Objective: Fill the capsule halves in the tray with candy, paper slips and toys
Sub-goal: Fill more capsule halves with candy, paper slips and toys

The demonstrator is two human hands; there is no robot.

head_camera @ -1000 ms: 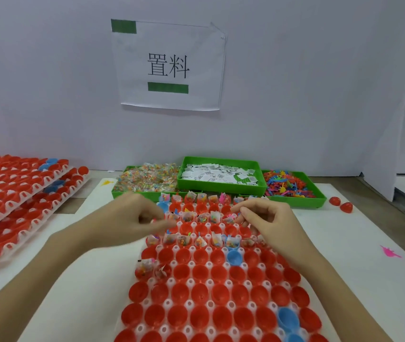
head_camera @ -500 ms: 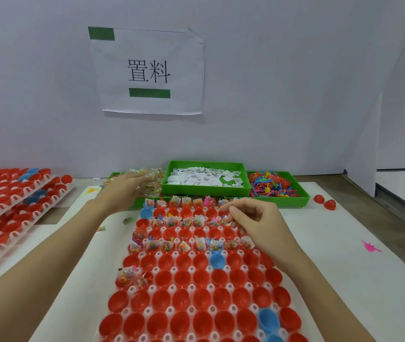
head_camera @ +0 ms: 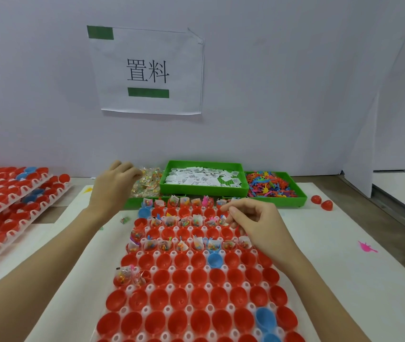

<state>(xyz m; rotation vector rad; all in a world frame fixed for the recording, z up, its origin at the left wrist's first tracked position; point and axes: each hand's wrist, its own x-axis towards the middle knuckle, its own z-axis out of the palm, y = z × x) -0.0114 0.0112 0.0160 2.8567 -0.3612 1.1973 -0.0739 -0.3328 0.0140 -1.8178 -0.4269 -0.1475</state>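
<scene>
Fingers [head_camera: 132, 172] on candy [head_camera: 147, 185] — right hand [head_camera: 258, 223] curled

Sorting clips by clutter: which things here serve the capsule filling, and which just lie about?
In use: capsule tray, candy bin, paper slip bin, toy bin, left hand, right hand.

Lying about: stacked trays, loose red halves, wall sign, pink toy.
</scene>
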